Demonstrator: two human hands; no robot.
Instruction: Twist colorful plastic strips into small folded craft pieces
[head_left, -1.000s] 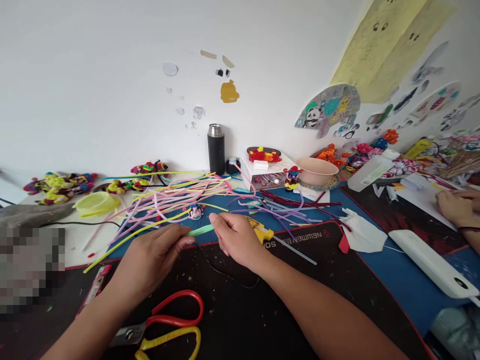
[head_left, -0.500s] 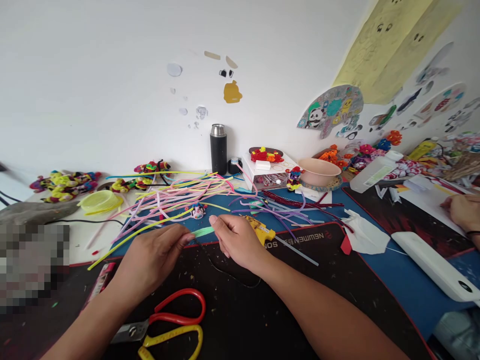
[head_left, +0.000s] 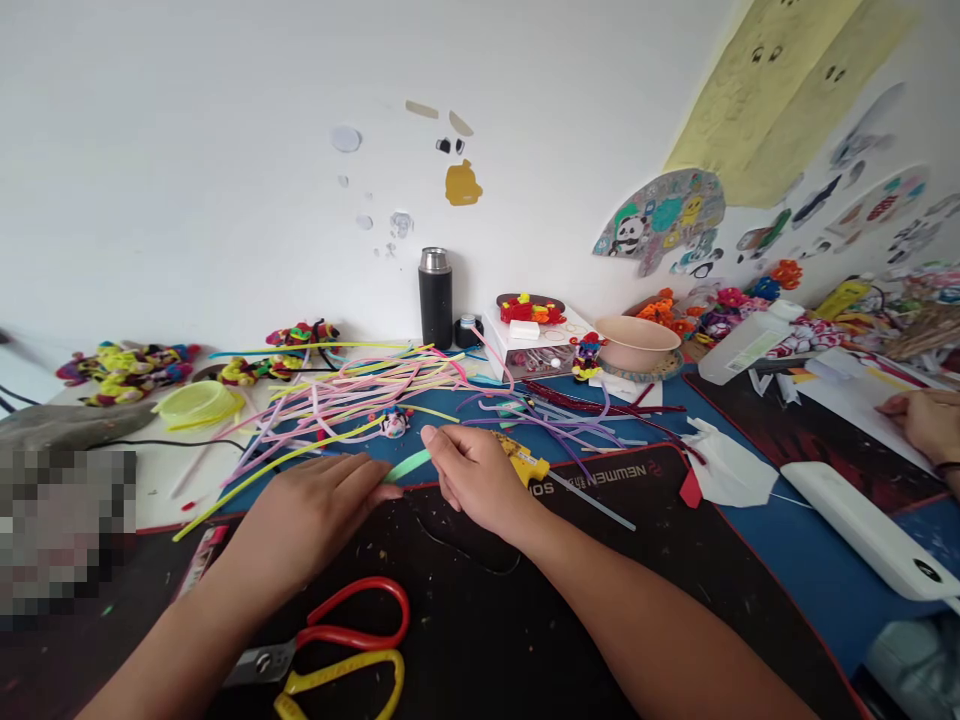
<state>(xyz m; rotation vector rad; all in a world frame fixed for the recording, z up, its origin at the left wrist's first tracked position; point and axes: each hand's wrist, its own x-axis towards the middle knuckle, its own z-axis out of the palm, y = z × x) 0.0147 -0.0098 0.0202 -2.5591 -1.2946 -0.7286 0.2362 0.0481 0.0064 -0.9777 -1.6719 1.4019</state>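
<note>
A short light-green strip [head_left: 410, 465] is stretched between my two hands above the dark mat. My left hand [head_left: 319, 510] has its fingers pressed together around the strip's left end. The other end sits between the thumb and curled fingers of my right hand [head_left: 480, 475]. Just behind my right hand lies a yellow glue gun [head_left: 529, 462], partly covered by it. A small doll-like figure with a white face [head_left: 394, 422] rests beyond the strip. Nearer to me are scissors [head_left: 352, 640] with one red and one yellow handle.
Many pink, yellow and purple pipe cleaners [head_left: 352, 385] spread across the back. A black thermos [head_left: 436, 300] stands by the wall, with a beige bowl [head_left: 637, 345] to its right. Farther right are a white device [head_left: 862, 535] and another person's hand [head_left: 926, 425].
My left fingers have gone from a pinch to a flatter, straighter hold on the strip. The strip now slants more. My right hand has barely moved.
</note>
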